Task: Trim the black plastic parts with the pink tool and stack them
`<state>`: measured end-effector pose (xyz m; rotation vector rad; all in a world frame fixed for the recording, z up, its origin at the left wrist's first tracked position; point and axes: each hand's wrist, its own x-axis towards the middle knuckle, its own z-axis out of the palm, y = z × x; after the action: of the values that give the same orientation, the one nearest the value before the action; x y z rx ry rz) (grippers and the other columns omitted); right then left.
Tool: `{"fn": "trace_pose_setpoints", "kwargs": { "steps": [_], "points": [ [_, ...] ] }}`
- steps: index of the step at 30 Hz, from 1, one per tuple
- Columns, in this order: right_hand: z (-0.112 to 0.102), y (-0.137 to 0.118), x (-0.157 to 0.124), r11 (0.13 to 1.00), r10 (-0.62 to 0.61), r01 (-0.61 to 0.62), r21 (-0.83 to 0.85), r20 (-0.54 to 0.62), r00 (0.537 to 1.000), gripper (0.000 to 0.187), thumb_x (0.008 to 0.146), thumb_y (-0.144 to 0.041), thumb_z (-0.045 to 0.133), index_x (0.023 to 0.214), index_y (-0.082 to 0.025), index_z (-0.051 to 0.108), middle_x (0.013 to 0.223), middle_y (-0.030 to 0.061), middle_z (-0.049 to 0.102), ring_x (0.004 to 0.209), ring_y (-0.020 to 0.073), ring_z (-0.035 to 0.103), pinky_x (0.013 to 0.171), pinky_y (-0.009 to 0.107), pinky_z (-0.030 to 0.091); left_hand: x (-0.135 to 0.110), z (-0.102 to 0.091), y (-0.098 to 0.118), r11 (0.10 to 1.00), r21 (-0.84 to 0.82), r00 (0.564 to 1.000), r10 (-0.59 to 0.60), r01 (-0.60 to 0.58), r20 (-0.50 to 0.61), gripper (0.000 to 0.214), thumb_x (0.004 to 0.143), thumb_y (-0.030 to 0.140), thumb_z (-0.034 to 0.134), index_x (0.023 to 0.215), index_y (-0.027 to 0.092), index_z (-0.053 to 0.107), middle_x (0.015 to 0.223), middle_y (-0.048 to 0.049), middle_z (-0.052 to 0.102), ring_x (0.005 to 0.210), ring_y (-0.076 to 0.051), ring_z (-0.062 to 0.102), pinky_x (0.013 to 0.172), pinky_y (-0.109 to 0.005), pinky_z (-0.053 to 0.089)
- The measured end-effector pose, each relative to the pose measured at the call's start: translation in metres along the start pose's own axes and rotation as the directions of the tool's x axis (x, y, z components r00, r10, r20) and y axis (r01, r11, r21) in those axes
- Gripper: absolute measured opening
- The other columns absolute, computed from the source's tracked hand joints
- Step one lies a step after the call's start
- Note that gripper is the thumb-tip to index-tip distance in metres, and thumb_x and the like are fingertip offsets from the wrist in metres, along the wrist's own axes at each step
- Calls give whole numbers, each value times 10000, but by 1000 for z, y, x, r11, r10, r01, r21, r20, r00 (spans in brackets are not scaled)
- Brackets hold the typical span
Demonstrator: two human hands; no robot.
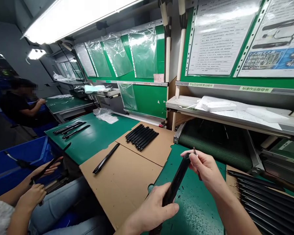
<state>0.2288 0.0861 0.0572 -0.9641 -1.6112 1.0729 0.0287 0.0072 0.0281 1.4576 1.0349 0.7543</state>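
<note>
My left hand is wrapped round the lower part of a long, glossy black plastic piece, which slants up and away from me. At its upper end my right hand is closed, with fingertips against the piece. A small dark pointed tip sticks up from the right fingers, and a bit of red shows below them; it looks like a thin blade tool, mostly hidden. Dark shavings lie scattered on the green mat under my hands.
Several similar black pieces lie in a row and one alone on cardboard. More are stacked at right. Behind is a ribbed conveyor belt. At left, a co-worker's hands hold a black piece beside a blue bin.
</note>
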Motion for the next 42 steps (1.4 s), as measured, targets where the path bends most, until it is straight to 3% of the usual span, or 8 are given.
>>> {"fn": "trace_pose_setpoints", "kwargs": {
  "steps": [4, 7, 11, 16, 24, 32, 37, 42],
  "points": [
    [11, -10, -26, 991, -50, 70, -114, 164, 985, 339, 920, -518, 567, 1014, -213, 681, 691, -13, 533, 573, 112, 441, 505, 232, 340, 6, -6, -2, 979, 203, 996, 40, -24, -76, 112, 774, 231, 572, 736, 194, 473, 668, 38, 371, 606, -108, 337, 536, -243, 236],
    [18, -15, -37, 939, -85, 184, -292, 320, 943, 294, 919, -515, 576, 1006, -241, 636, 833, 2, 606, 676, 136, 513, 558, 243, 375, 12, -15, -5, 910, 385, 966, 219, -151, -138, 178, 767, 145, 514, 636, 198, 407, 603, 37, 333, 560, -109, 287, 535, -264, 187],
    [17, -23, -35, 811, -102, 340, -476, 457, 883, 449, 840, -668, 583, 873, -221, 551, 785, -9, 582, 657, 140, 491, 562, 258, 365, 19, -31, -2, 727, 604, 883, 463, -327, -80, 213, 702, 64, 466, 552, 200, 400, 545, 23, 344, 527, -124, 257, 557, -298, 139],
    [15, -31, -28, 806, -77, 416, -421, 622, 779, 581, 802, -763, 517, 674, -204, 423, 643, -58, 482, 560, 97, 406, 528, 250, 272, 23, -42, 7, 624, 666, 848, 529, -409, 25, 235, 695, 86, 492, 516, 206, 399, 537, 16, 343, 523, -136, 209, 570, -308, 114],
    [30, -9, -49, 758, -255, 420, -500, 365, 895, 590, 903, -721, 404, 653, -192, 330, 609, -40, 401, 546, 105, 335, 542, 277, 179, 16, -33, -15, 665, 661, 852, 519, -347, -76, 261, 684, 27, 490, 558, 196, 336, 550, 29, 331, 523, -123, 251, 567, -291, 119],
    [54, 15, -58, 587, -483, 369, -721, 54, 874, 524, 999, -583, 302, 646, -200, 364, 608, -10, 349, 552, 141, 306, 535, 306, 183, 3, 14, -29, 937, 349, 858, 208, -36, -470, 339, 788, 169, 569, 584, 195, 300, 548, 43, 290, 542, -109, 242, 534, -266, 142],
    [63, 20, -54, 457, -526, 218, -862, -65, 848, 469, 1001, -550, 340, 712, -205, 471, 650, 24, 456, 599, 168, 381, 550, 325, 222, 1, 27, -25, 995, 97, 864, 65, -19, -499, 120, 810, 207, 577, 711, 211, 510, 616, 21, 484, 574, -129, 331, 543, -249, 212],
    [71, 24, -54, 405, -491, 191, -894, -36, 870, 475, 1007, -524, 327, 668, -206, 426, 635, 20, 440, 596, 171, 369, 551, 329, 211, 1, 26, -20, 989, 146, 864, 59, 17, -501, 99, 782, 148, 588, 830, 224, 548, 688, 12, 576, 616, -146, 423, 572, -247, 264]
  ]
}}
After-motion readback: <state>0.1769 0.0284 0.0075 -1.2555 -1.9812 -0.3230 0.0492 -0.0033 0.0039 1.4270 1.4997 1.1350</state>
